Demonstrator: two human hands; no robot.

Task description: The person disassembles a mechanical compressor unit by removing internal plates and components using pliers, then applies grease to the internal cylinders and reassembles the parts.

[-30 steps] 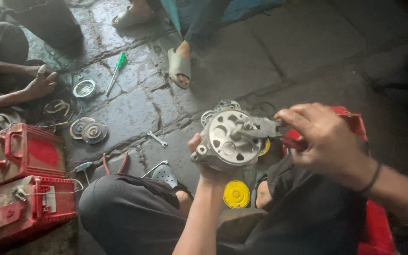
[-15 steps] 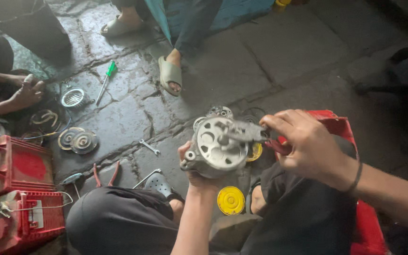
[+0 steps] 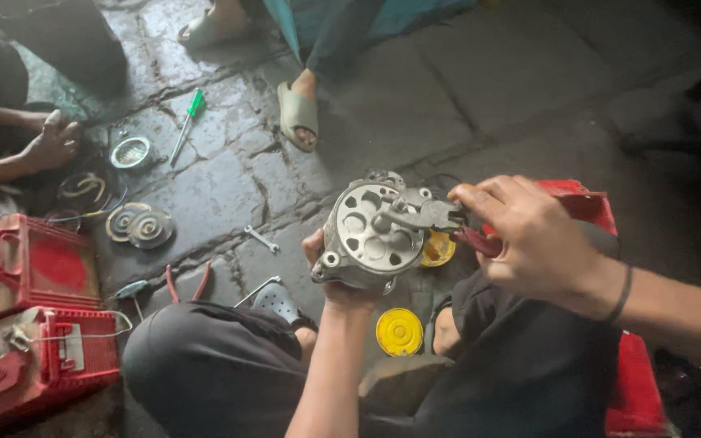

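Your left hand (image 3: 330,280) grips the round metal part (image 3: 371,235) from below to keep it steady. Your right hand (image 3: 529,239) squeezes red-handled pliers (image 3: 436,217) biting its middle.

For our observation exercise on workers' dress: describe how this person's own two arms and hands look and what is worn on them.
Both forearms are bare, with no sleeves or gloves in view. The right hand has a thin dark band around its wrist. The left hand and its wrist show nothing worn.

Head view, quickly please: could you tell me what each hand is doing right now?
Left hand: closed around the underside of the round metal housing.
Right hand: closed on red-handled pliers, tips at the housing's centre.
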